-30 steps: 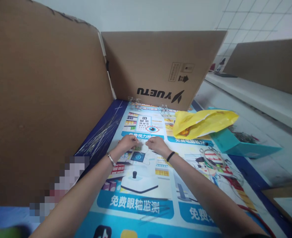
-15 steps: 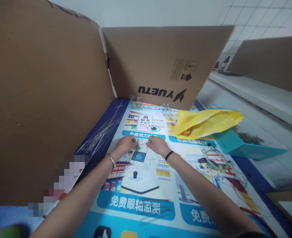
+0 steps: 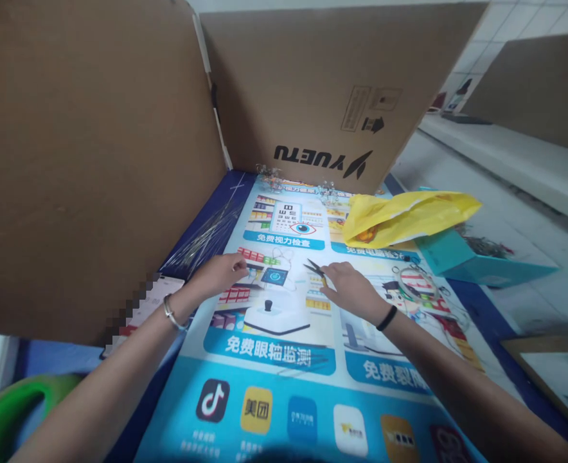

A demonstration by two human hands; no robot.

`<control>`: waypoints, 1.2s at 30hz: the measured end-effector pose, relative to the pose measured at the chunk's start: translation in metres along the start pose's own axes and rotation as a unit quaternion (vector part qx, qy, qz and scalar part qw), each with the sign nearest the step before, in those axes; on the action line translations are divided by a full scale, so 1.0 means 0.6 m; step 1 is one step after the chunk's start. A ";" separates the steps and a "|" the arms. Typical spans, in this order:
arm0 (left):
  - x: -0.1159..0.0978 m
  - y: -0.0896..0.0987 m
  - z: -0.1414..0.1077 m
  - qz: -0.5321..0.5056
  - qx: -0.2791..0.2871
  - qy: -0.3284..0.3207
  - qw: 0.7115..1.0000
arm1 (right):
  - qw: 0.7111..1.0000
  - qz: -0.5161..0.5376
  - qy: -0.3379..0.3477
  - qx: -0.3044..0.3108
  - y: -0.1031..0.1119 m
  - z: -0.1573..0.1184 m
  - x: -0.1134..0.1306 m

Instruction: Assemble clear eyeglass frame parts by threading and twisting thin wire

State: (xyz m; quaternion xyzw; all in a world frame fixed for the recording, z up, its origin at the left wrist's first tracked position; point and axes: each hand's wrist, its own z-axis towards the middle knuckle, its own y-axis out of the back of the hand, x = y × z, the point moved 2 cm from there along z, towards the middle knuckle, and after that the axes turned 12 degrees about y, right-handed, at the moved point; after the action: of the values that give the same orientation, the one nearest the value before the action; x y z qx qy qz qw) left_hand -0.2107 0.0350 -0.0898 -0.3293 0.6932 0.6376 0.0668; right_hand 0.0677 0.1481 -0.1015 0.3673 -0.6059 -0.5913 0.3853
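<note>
My left hand [image 3: 223, 271] is closed in a pinch above the printed poster [image 3: 269, 350]. A thin wire [image 3: 284, 256], hard to see against the print, runs in a loose loop to the right of its fingertips. In my right hand [image 3: 349, 284] is a pair of slim-nosed pliers [image 3: 315, 267] with yellow handles. Their dark pointed jaws stand apart and point left towards the wire, without touching my left hand.
Cardboard panels [image 3: 332, 83] wall the left and back. Straight wires [image 3: 207, 238] lie left, beside a phone [image 3: 142, 308]. A yellow bag [image 3: 409, 218] overlaps a teal box [image 3: 486, 260]. Wire coils [image 3: 416, 283] lie right. A green object [image 3: 18, 399] is near-left.
My hands were close together with thin wire between them. They have moved apart, the left one leftward and the right one rightward, and the pliers' jaws now show in my right hand.
</note>
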 end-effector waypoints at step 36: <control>-0.146 -0.176 -0.205 0.208 0.152 -0.155 0.954 | 0.978 -0.096 0.186 -0.025 -0.008 -0.167 0.224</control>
State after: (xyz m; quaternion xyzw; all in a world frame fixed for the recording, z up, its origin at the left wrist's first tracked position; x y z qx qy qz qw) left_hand -0.0455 -0.0437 -0.1115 -0.0606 0.8160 0.5680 0.0889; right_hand 0.0996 -0.0168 -0.1013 0.5176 -0.4710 -0.5614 0.4417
